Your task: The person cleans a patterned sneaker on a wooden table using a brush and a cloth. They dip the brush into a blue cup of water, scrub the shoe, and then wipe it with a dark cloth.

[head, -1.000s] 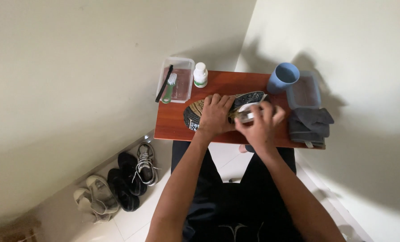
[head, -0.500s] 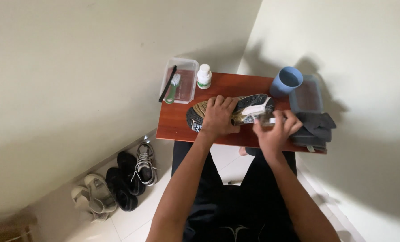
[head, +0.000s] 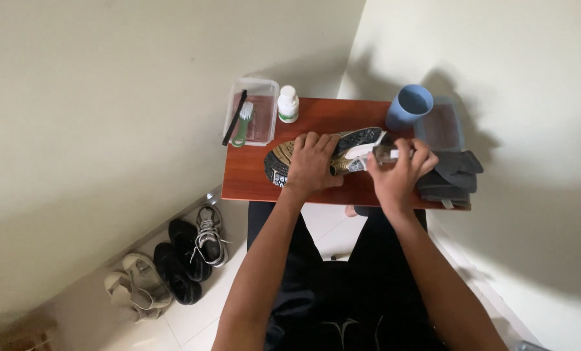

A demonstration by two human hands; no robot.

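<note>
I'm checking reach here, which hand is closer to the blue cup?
Right. The right hand is just below the blue cup; the left hand rests on the shoe, farther left.

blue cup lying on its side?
No, the blue cup stands upright with its mouth facing up at the back of the red-brown table, beside the grey tray.
</note>
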